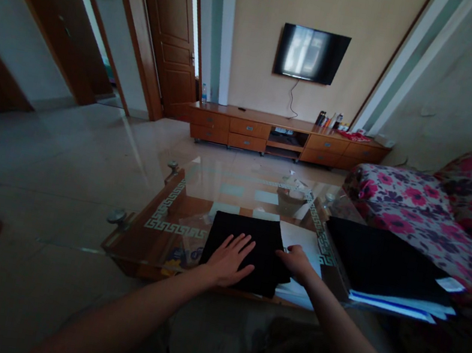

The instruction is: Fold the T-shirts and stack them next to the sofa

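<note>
A black folded cloth (249,227) lies on the near side of the glass coffee table (211,187). My left hand (230,259) rests flat on it with the fingers spread. At the cloth's right edge, my right hand (294,261) has its fingers closed on the fabric. Partly under the cloth and under my right hand is a white sheet (308,244); I cannot tell whether it is paper or plastic. Through or on the glass at the left of the cloth, a clear plastic bag (192,248) shows dimly.
To the right sits a stack with black fabric (381,260) on top, a white label (451,284), and white-and-blue layers (396,306) below. A flowered sofa (411,192) stands beyond it. Across the room are a low wooden cabinet (249,127) and a wall television (312,55).
</note>
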`<state>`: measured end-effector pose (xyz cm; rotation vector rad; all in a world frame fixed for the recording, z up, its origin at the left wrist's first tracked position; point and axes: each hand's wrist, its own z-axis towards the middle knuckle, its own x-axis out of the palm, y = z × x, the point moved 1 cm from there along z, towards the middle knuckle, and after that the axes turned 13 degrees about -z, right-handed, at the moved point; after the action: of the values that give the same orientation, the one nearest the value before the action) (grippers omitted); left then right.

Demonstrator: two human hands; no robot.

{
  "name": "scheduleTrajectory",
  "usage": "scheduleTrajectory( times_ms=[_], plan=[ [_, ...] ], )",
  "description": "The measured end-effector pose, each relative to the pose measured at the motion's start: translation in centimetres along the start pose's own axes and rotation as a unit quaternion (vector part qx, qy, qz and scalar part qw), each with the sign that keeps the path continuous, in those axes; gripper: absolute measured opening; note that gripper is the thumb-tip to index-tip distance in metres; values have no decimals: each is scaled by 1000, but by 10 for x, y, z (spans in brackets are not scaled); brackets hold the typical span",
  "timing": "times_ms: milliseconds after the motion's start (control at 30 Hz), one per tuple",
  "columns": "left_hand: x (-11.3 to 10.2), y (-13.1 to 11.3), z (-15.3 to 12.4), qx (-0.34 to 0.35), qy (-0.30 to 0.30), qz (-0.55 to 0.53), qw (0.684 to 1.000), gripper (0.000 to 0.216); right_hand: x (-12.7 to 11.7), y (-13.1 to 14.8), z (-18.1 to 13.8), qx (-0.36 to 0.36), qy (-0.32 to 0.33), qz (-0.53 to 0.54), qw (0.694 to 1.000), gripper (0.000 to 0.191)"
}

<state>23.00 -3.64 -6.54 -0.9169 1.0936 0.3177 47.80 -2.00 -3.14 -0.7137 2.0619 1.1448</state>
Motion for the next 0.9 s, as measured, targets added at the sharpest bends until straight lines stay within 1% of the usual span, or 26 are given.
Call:
scheduleTrajectory(
  times_ms=[33,100,233,300,367,433,467,533,633,700,767,833,900],
  plan=[
    [2,0,1,-7,4,-3,1000,72,0,-1,-1,4,30,34,999,38],
    [4,1,2,-15,10,-7,1000,73,1,0,-4,8,68,79,995,34],
    [4,1,3,-17,21,-9,1000,74,0,4,-8,2,109,109,988,36],
    [3,0,4,-17,26,-13,999,71,0,6,-10,-12,116,117,986,36],
    [0,-2,5,-21,35,-18,999,66,0,8,-12,-33,97,105,989,35],
    [-7,-5,7,-23,34,-26,999,61,1,10,-15,-58,48,50,996,33],
    [-12,-7,8,-22,23,-32,999,58,1,12,-16,-70,19,15,997,31],
    [-27,-11,11,-18,-22,-45,999,51,1,17,-17,-86,-31,-46,995,27],
    [-49,-15,12,-32,-106,-46,993,42,-6,24,-14,-98,-64,-82,990,27],
    [-58,-15,10,-54,-136,-32,989,38,-21,30,-10,-110,-78,-101,986,29],
    [-61,-16,7,-70,-135,-20,988,33,-46,36,-6,-133,-93,-130,978,31],
    [-59,-17,5,-72,-107,-8,992,29,-80,44,-4,-169,-119,-184,961,29],
    [-54,-19,4,-68,-66,15,995,26,-120,53,-6,-205,-139,-218,944,27]
  ],
)
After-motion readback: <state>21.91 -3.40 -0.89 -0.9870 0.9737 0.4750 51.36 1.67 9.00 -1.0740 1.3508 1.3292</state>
